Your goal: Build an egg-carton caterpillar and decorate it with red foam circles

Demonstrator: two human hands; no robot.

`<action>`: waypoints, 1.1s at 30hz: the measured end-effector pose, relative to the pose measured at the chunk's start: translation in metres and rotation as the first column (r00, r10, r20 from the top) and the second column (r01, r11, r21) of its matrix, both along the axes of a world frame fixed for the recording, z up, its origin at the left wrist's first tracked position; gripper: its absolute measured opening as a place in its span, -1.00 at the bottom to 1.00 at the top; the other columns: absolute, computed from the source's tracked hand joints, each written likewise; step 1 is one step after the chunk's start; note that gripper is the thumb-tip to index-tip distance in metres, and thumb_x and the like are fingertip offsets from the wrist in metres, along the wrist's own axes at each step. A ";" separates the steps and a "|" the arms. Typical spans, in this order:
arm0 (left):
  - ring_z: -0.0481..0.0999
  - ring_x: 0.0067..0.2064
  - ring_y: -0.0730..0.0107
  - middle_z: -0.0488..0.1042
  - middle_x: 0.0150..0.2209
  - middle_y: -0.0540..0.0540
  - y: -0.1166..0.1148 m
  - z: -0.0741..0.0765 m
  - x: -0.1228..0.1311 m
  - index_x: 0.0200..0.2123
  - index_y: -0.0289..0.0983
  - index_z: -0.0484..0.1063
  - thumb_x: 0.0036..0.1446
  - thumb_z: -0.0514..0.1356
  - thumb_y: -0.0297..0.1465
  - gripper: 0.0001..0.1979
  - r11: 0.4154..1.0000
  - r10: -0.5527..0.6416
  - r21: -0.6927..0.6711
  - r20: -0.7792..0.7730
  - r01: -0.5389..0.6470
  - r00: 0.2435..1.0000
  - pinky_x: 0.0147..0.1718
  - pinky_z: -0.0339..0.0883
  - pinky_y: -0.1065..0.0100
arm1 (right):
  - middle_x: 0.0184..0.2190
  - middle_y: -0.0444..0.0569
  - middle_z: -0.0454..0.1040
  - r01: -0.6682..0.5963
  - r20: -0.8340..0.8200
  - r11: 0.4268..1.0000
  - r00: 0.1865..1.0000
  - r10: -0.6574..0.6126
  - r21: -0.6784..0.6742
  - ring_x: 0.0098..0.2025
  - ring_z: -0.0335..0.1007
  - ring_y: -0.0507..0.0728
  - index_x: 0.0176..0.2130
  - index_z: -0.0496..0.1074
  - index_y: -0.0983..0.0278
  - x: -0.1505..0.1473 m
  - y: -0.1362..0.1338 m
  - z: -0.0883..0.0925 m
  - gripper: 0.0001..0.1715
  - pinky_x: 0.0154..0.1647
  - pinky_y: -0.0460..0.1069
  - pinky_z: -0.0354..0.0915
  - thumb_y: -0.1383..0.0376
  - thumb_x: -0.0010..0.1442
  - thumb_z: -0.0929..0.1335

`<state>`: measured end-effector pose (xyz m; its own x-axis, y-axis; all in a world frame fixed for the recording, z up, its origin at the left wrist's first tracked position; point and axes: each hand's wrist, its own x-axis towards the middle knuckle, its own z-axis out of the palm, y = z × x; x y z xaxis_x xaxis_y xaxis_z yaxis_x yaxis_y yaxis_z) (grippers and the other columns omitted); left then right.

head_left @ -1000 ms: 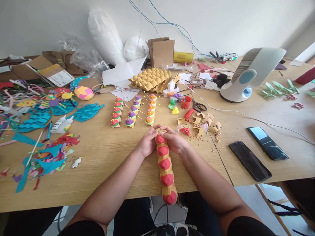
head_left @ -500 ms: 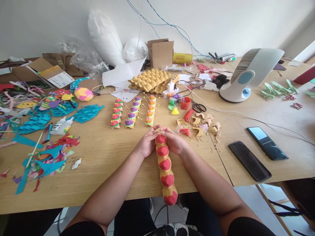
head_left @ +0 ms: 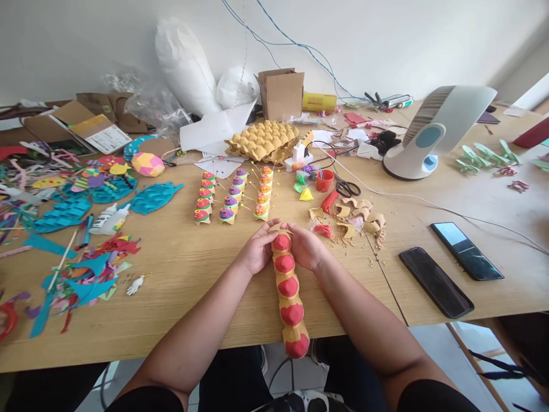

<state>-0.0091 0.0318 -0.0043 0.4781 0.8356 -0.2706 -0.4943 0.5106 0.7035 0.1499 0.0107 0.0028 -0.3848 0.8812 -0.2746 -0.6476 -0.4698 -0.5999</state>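
Observation:
An egg-carton strip (head_left: 289, 287) with several red-covered domes lies lengthwise in front of me, its near end jutting past the table edge. My left hand (head_left: 258, 250) is closed on the far end from the left, thumb against the cardboard. From the right, my right hand (head_left: 307, 247) grips the same end with curled fingers; its fingertips are partly hidden. Beyond my hands stand three shorter decorated strips with faces and pins: a red one (head_left: 205, 197), a purple one (head_left: 234, 195) and an orange one (head_left: 263, 193).
Egg trays (head_left: 261, 140) are stacked behind. On the right are cardboard scraps (head_left: 346, 230), scissors (head_left: 347, 187), a red cup (head_left: 325, 181), two phones (head_left: 436, 281) and a fan (head_left: 429, 134). Coloured paper scraps (head_left: 92, 280) and glue bottles (head_left: 110, 219) lie left.
My right fingers have shifted slightly at the strip's far end, the thumb drawing back to the right. A red rounded thing has appeared at the lower left edge. The strip stays in place.

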 end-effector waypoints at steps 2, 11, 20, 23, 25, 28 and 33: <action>0.57 -0.38 0.48 0.59 -0.28 0.01 0.000 0.000 0.000 0.11 -0.20 0.36 0.05 0.41 -0.48 -0.44 1.000 -0.011 0.005 0.000 0.011 1.000 -0.36 0.42 0.46 | -0.43 -0.19 0.53 0.019 0.018 1.000 1.000 -0.019 0.017 -0.38 0.46 0.06 -0.24 0.40 0.21 -0.001 0.000 -0.001 -0.63 -0.31 -0.05 0.38 0.23 0.04 0.57; 0.55 -0.41 0.46 0.58 -0.31 0.02 0.001 0.000 0.001 0.10 -0.19 0.37 0.06 0.42 -0.46 -0.46 1.000 0.020 -0.008 0.004 -0.020 1.000 -0.37 0.38 0.43 | -0.39 -0.18 0.56 0.016 0.027 0.997 0.999 -0.018 0.077 -0.37 0.47 0.04 -0.18 0.41 0.22 0.001 -0.001 0.001 -0.56 -0.30 -0.06 0.38 0.26 0.00 0.60; 0.53 -0.38 0.47 0.56 -0.38 0.05 -0.003 0.000 0.005 0.14 -0.22 0.30 -0.06 0.52 -0.37 -0.28 0.994 0.075 0.089 -0.089 -0.067 0.993 -0.31 0.38 0.43 | -0.42 -0.20 0.55 0.114 0.042 0.991 0.992 -0.117 0.072 -0.40 0.48 0.04 -0.20 0.39 0.20 -0.001 0.001 -0.004 -0.55 -0.35 -0.08 0.37 0.23 0.01 0.61; 0.53 -0.37 0.46 0.57 -0.37 0.05 -0.003 0.001 0.004 0.15 -0.22 0.29 -0.08 0.53 -0.38 -0.25 0.989 0.080 0.137 -0.119 -0.063 0.990 -0.29 0.38 0.41 | -0.39 -0.17 0.56 0.096 0.041 0.993 0.994 -0.099 0.075 -0.38 0.49 0.06 -0.18 0.40 0.20 0.001 0.002 -0.003 -0.61 -0.33 -0.06 0.39 0.22 0.07 0.57; 0.51 -0.40 0.48 0.54 -0.40 0.08 -0.002 0.000 0.004 0.15 -0.22 0.29 -0.08 0.52 -0.38 -0.25 0.983 0.090 0.171 -0.120 -0.069 0.989 -0.29 0.36 0.42 | -0.36 -0.15 0.59 0.055 0.046 0.993 0.997 -0.060 0.100 -0.37 0.50 0.08 -0.13 0.40 0.19 0.003 0.002 -0.003 -0.58 -0.33 -0.05 0.38 0.27 0.06 0.57; 0.47 -0.43 0.53 0.48 -0.45 0.13 -0.002 -0.004 0.004 0.14 -0.21 0.31 -0.06 0.50 -0.39 -0.30 0.969 0.126 0.229 -0.124 -0.095 0.984 -0.31 0.33 0.45 | -0.35 -0.15 0.59 0.035 0.047 0.991 0.998 -0.041 0.127 -0.37 0.49 0.06 -0.10 0.40 0.19 0.004 0.000 -0.003 -0.53 -0.35 -0.07 0.37 0.31 0.04 0.58; 0.52 -0.34 0.47 0.55 -0.36 0.05 -0.004 -0.008 0.007 0.12 -0.21 0.33 -0.02 0.49 -0.40 -0.35 0.955 0.154 0.273 -0.129 -0.114 0.980 -0.21 0.37 0.42 | -0.33 -0.17 0.58 0.048 0.029 0.988 0.998 -0.052 0.146 -0.35 0.48 0.04 -0.11 0.42 0.17 0.002 -0.001 -0.006 -0.55 -0.31 -0.09 0.38 0.33 0.04 0.57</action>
